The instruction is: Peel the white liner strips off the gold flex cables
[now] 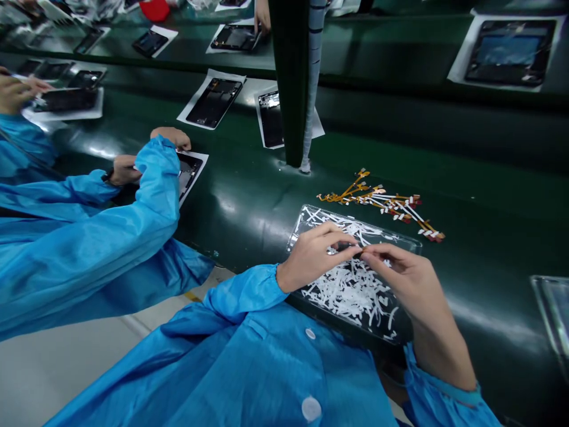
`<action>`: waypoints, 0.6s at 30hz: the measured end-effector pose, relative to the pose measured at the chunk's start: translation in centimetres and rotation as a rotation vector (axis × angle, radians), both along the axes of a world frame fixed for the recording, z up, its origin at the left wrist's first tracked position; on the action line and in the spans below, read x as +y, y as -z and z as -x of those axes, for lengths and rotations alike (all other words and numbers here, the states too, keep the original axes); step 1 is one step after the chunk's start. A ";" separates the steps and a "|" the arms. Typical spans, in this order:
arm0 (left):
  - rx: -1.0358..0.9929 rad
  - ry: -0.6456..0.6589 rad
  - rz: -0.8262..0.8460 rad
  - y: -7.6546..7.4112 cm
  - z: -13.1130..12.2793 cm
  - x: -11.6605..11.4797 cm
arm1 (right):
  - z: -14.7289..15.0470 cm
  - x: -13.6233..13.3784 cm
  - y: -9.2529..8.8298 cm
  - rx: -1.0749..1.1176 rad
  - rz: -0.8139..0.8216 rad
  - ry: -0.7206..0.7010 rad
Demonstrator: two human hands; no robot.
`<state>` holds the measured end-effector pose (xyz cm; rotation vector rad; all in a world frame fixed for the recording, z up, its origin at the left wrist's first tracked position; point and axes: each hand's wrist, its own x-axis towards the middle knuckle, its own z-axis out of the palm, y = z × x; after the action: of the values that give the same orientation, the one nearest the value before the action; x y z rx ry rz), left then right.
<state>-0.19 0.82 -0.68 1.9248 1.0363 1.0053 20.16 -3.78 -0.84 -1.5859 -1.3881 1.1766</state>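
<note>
Above a clear plastic tray (406,242) full of white paper-like strips (351,290), my two hands meet at their fingertips. My left hand (317,254) is closed in a pinch, and my right hand (402,270) pinches from the other side. Between them shows a tiny orange-brown bit of a flex cable (363,251), most of it hidden by the fingers. Just beyond the tray lies a loose pile of orange flex cables (355,193) with white strips and small connectors on them.
A green post (291,83) with a grey wrapped pipe (313,77) rises from the green bench (249,196). Open device housings (213,102) lie on white sheets. At left, a co-worker's blue sleeve (89,237) reaches over the bench. Another clear tray (549,314) stands at the right edge.
</note>
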 end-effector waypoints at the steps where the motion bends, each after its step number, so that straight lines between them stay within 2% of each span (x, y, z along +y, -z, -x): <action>1: 0.016 0.017 -0.039 0.0 0.1 0.0 | 0.1 0.0 -0.1 -0.006 -0.015 -0.008; 3: 0.029 0.055 -0.062 -0.1 0.0 -0.1 | 0.3 0.1 -0.2 -0.025 -0.044 -0.024; 9: 0.100 0.145 0.059 -0.6 0.2 0.4 | 0.4 0.0 -1.2 -0.098 -0.071 -0.094; 15: 0.371 0.136 0.024 1.0 2.4 1.2 | -4.5 -0.6 -5.0 -0.183 0.024 -0.100; 18: 0.421 0.088 -0.062 0.7 2.6 1.3 | -5.9 -0.5 -6.1 -0.236 0.033 -0.094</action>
<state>-2.76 2.10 -1.38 2.2713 1.1451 0.6000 26.09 -4.23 5.25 -1.7440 -1.6161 1.0988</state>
